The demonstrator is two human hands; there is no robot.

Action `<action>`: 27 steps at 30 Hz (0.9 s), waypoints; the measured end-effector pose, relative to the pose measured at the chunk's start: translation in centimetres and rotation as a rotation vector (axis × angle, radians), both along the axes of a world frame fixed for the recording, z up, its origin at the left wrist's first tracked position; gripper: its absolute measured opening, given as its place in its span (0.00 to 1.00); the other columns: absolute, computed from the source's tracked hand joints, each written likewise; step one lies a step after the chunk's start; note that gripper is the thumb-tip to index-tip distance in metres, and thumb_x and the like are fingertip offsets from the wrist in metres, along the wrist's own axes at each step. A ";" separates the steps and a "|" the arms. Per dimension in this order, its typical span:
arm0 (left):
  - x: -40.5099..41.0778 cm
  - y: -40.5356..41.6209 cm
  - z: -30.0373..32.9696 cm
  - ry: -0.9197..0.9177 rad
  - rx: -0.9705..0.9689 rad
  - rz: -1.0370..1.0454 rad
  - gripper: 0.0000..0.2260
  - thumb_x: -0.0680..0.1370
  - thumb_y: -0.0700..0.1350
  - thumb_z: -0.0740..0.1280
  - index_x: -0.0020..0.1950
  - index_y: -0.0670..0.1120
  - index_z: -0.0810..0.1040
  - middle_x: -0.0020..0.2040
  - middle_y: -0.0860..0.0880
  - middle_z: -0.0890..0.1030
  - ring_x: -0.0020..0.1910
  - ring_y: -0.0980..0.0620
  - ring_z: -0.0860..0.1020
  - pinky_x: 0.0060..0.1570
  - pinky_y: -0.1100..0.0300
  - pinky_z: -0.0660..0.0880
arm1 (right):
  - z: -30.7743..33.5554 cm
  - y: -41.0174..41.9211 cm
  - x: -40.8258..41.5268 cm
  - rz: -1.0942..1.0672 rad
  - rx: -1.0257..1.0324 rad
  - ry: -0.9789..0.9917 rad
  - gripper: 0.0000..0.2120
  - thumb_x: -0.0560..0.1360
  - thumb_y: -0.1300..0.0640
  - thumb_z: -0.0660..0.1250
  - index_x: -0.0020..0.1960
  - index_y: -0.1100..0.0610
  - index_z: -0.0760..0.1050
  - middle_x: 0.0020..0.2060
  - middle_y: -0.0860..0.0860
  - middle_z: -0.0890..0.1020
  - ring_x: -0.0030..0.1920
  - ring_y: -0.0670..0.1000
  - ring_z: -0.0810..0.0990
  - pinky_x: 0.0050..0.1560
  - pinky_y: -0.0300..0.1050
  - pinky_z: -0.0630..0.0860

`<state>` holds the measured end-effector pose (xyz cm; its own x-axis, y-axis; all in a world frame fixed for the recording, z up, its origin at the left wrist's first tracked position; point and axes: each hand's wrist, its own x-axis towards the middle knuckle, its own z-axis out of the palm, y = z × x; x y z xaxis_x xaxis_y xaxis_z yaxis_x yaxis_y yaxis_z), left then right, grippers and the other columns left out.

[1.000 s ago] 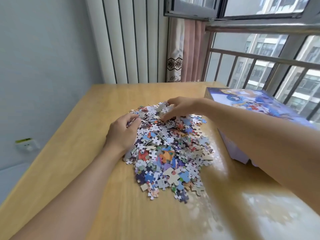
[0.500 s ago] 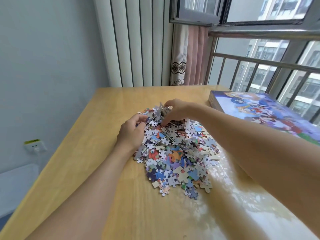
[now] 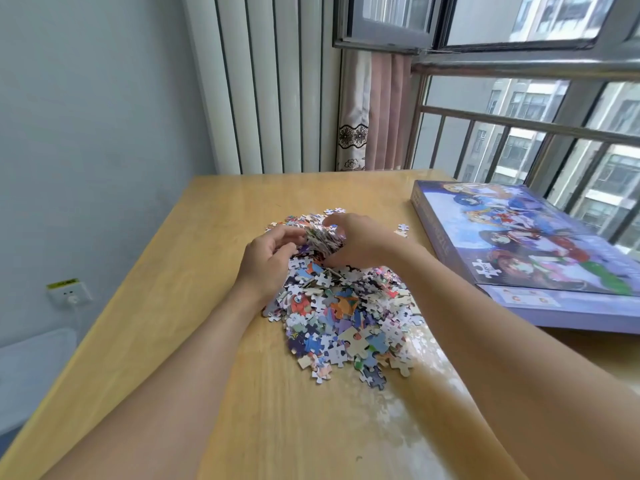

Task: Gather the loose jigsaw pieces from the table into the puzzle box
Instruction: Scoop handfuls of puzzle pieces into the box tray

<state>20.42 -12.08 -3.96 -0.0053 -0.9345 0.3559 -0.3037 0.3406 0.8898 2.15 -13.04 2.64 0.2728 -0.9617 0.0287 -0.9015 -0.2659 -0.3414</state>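
Two bare forearms come in from the near edge, and that is all of the person there is to see. The left forearm (image 3: 180,368) is uncovered from the bottom of the view up to the wrist, with no sleeve cuff anywhere along it. The right forearm (image 3: 491,327) is likewise uncovered along its whole visible length. The left hand (image 3: 266,261) carries nothing on the wrist or on the fingers that show, and wears no glove. The right hand (image 3: 360,242) is the same: ungloved, its wrist plain. Some fingertips are hidden, so any nail detail cannot be told.
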 end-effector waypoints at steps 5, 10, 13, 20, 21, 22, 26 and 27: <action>-0.1 0.0 0.1 0.044 -0.010 -0.007 0.13 0.81 0.35 0.61 0.57 0.45 0.83 0.50 0.51 0.85 0.55 0.56 0.82 0.58 0.64 0.75 | -0.5 0.0 0.5 -0.004 -0.067 0.089 0.30 0.72 0.46 0.76 0.69 0.57 0.73 0.61 0.54 0.79 0.59 0.57 0.78 0.58 0.53 0.78; 0.0 -0.1 0.1 0.083 -0.023 0.019 0.13 0.80 0.35 0.62 0.54 0.48 0.84 0.52 0.51 0.85 0.54 0.57 0.82 0.58 0.62 0.77 | -0.9 0.3 0.2 -0.016 -0.214 0.066 0.09 0.73 0.56 0.71 0.41 0.57 0.72 0.35 0.53 0.76 0.36 0.57 0.75 0.31 0.46 0.69; 0.2 0.0 0.0 0.073 -0.019 0.042 0.13 0.80 0.38 0.62 0.56 0.49 0.84 0.52 0.52 0.84 0.54 0.54 0.80 0.56 0.59 0.76 | -1.3 0.5 -0.3 -0.032 -0.290 0.031 0.07 0.72 0.59 0.70 0.40 0.59 0.72 0.33 0.54 0.75 0.33 0.56 0.73 0.29 0.46 0.64; 0.2 0.5 0.3 0.051 -0.025 0.044 0.12 0.81 0.38 0.62 0.59 0.47 0.83 0.55 0.52 0.84 0.58 0.56 0.79 0.56 0.65 0.75 | 0.5 2.1 -1.7 -0.047 -0.205 -0.647 0.06 0.74 0.64 0.71 0.51 0.63 0.81 0.39 0.59 0.84 0.32 0.55 0.81 0.32 0.51 0.79; 0.1 0.5 0.3 0.043 -0.027 0.044 0.12 0.81 0.38 0.62 0.59 0.47 0.83 0.57 0.52 0.83 0.59 0.57 0.79 0.56 0.66 0.74 | 0.8 2.5 -1.8 -0.042 -0.168 -0.740 0.06 0.74 0.66 0.70 0.51 0.64 0.81 0.39 0.59 0.84 0.31 0.53 0.81 0.32 0.47 0.79; 0.1 0.5 0.3 0.031 -0.030 0.046 0.12 0.81 0.38 0.63 0.60 0.47 0.83 0.57 0.52 0.83 0.60 0.57 0.79 0.57 0.67 0.74 | 0.9 2.9 -2.0 -0.038 -0.128 -0.823 0.06 0.74 0.67 0.69 0.50 0.64 0.81 0.38 0.58 0.83 0.30 0.50 0.79 0.31 0.44 0.76; 0.2 0.5 0.3 -0.026 -0.056 0.072 0.13 0.81 0.38 0.63 0.59 0.50 0.83 0.58 0.54 0.83 0.58 0.61 0.78 0.57 0.66 0.74 | 0.6 3.2 -2.0 -0.105 0.009 -1.054 0.05 0.73 0.65 0.70 0.48 0.61 0.82 0.42 0.60 0.83 0.40 0.53 0.76 0.43 0.53 0.77; 0.2 0.6 0.3 -0.037 -0.059 0.078 0.13 0.81 0.39 0.63 0.58 0.51 0.83 0.58 0.54 0.83 0.56 0.63 0.78 0.55 0.68 0.74 | 0.4 3.2 -1.9 -0.132 0.074 -1.129 0.05 0.74 0.66 0.70 0.49 0.61 0.82 0.48 0.63 0.84 0.44 0.55 0.78 0.50 0.56 0.82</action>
<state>20.59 -11.45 -3.62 0.0523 -0.9100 0.4113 -0.3631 0.3664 0.8567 0.26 -9.84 3.04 0.0234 -0.9905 0.1352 -0.0888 -0.1367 -0.9866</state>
